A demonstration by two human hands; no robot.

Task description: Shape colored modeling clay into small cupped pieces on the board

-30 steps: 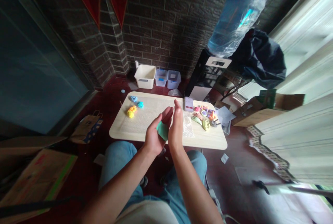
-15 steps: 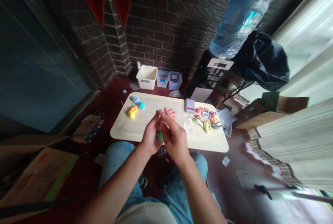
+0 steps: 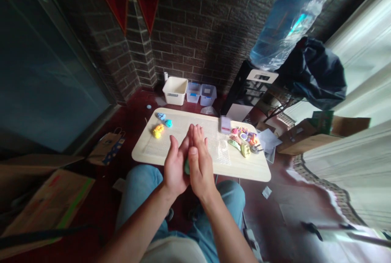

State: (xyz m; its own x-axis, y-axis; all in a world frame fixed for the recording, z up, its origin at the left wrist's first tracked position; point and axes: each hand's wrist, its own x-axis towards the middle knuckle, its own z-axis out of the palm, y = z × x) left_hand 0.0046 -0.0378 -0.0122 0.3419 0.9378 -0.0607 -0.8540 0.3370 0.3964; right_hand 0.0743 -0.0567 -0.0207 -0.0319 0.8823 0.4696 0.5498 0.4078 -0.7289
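Note:
A lump of green modelling clay (image 3: 187,166) is pressed between my two palms above the near edge of the low table (image 3: 139,155). Only a sliver of it shows; the palms hide the rest. My left hand (image 3: 176,169) lies underneath and to the left, thumb sticking up. My right hand (image 3: 202,168) lies flat against it from the right, fingers stretched forward. Left on the tabletop are yellow-orange clay (image 3: 157,131), a blue lump (image 3: 161,116) and a turquoise lump (image 3: 168,123). Several coloured pieces, among them a pale yellow lump (image 3: 245,149), cluster at the right.
A blurred-out flat rectangle (image 3: 226,124) stands at the table's back edge. Behind are a cream bin (image 3: 175,91) and two clear plastic boxes (image 3: 208,95). A water dispenser (image 3: 238,91) is at back right; cardboard boxes (image 3: 308,136) lie right, a paper bag (image 3: 105,147) left.
My hands have gone from crossed, with cupped fingers, to palms pressed together with fingers pointing forward. The green clay stays between them and shows less. The view has shifted slightly.

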